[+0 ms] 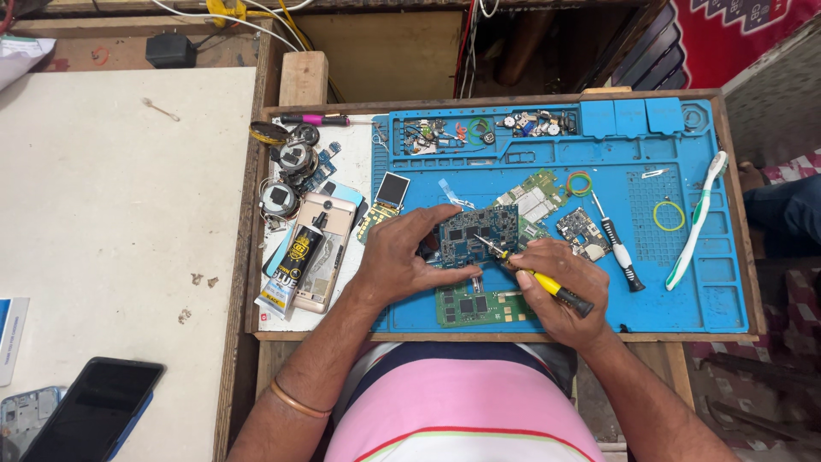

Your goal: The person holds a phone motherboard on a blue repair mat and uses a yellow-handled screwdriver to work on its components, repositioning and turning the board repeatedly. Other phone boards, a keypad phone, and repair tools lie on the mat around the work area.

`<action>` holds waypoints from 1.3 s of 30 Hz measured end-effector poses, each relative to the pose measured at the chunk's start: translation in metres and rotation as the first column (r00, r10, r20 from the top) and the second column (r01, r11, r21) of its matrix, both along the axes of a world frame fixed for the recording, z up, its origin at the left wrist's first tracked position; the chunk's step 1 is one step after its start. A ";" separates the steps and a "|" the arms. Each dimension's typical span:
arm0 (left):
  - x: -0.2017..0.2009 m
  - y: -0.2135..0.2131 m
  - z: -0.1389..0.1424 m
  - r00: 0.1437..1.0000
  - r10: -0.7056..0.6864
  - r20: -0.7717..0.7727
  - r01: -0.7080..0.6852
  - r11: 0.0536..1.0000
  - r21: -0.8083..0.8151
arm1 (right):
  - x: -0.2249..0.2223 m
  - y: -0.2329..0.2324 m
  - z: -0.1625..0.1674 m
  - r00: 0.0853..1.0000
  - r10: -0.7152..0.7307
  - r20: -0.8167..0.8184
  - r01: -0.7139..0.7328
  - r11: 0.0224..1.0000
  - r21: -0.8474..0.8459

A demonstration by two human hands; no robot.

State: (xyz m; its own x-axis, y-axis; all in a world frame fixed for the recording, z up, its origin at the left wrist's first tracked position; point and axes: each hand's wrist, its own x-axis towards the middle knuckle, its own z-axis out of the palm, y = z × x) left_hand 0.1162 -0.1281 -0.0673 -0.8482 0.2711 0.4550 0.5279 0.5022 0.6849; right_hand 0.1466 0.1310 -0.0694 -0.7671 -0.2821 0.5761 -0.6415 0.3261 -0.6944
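Here your left hand (402,257) gripped the dark circuit board (479,233) while your right hand (556,291) clamped the yellow screwdriver (539,278), tip on it. Mid-unscrewing, I judged; next called for steady pressure.

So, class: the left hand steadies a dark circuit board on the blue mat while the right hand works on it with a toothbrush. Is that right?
Not quite. The head view shows the right hand holding a yellow-handled screwdriver, not a toothbrush; the toothbrush lies untouched at the mat's right edge. The left hand does steady the dark circuit board on the blue mat.
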 end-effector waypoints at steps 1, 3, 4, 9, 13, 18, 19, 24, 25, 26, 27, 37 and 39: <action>0.000 0.000 0.000 1.000 -0.002 0.004 0.002 1.000 0.003 | 0.000 0.000 0.000 1.000 0.005 0.001 -0.005 1.000 -0.002; -0.001 0.000 0.001 1.000 -0.006 0.010 0.006 1.000 0.009 | -0.001 0.000 0.000 1.000 0.016 0.001 -0.016 1.000 -0.006; -0.001 0.000 0.001 1.000 -0.003 0.011 0.003 1.000 0.008 | -0.002 0.000 0.000 1.000 0.017 -0.004 -0.017 1.000 -0.008; -0.002 0.001 0.003 1.000 0.015 0.027 -0.015 1.000 -0.002 | -0.003 -0.001 0.001 1.000 0.011 -0.023 -0.011 1.000 -0.008; -0.003 0.001 0.004 1.000 0.015 0.017 -0.015 1.000 0.006 | -0.003 -0.001 0.002 1.000 -0.017 -0.014 0.016 1.000 -0.007; -0.004 0.001 0.003 1.000 0.019 0.024 -0.019 1.000 0.003 | -0.004 -0.001 0.002 1.000 -0.027 -0.008 0.027 1.000 0.011; -0.004 0.001 0.003 1.000 0.018 0.023 -0.018 1.000 0.002 | -0.005 -0.002 0.003 1.000 -0.013 -0.006 0.013 1.000 0.004; -0.006 0.002 0.003 1.000 0.012 0.005 -0.012 1.000 0.012 | -0.007 -0.001 0.005 1.000 0.023 -0.006 -0.023 1.000 -0.001; -0.006 0.002 0.003 1.000 0.013 0.013 -0.013 1.000 0.012 | -0.007 -0.001 0.005 1.000 0.019 -0.008 -0.019 1.000 -0.005; -0.007 0.002 0.004 1.000 0.014 0.022 -0.014 1.000 0.011 | -0.007 -0.002 0.006 1.000 0.015 -0.010 -0.015 1.000 -0.009; -0.006 0.002 0.003 0.999 0.015 0.032 -0.015 1.000 0.011 | -0.007 -0.002 0.006 1.000 0.011 -0.010 -0.011 1.000 -0.013; -0.007 0.003 0.004 0.999 0.010 0.042 -0.010 1.000 0.009 | -0.008 -0.001 0.007 1.000 0.019 0.017 -0.019 1.000 0.002; -0.007 0.003 0.004 0.999 0.004 0.046 -0.004 1.000 0.008 | -0.007 -0.001 0.007 1.000 0.020 0.002 -0.020 1.000 -0.012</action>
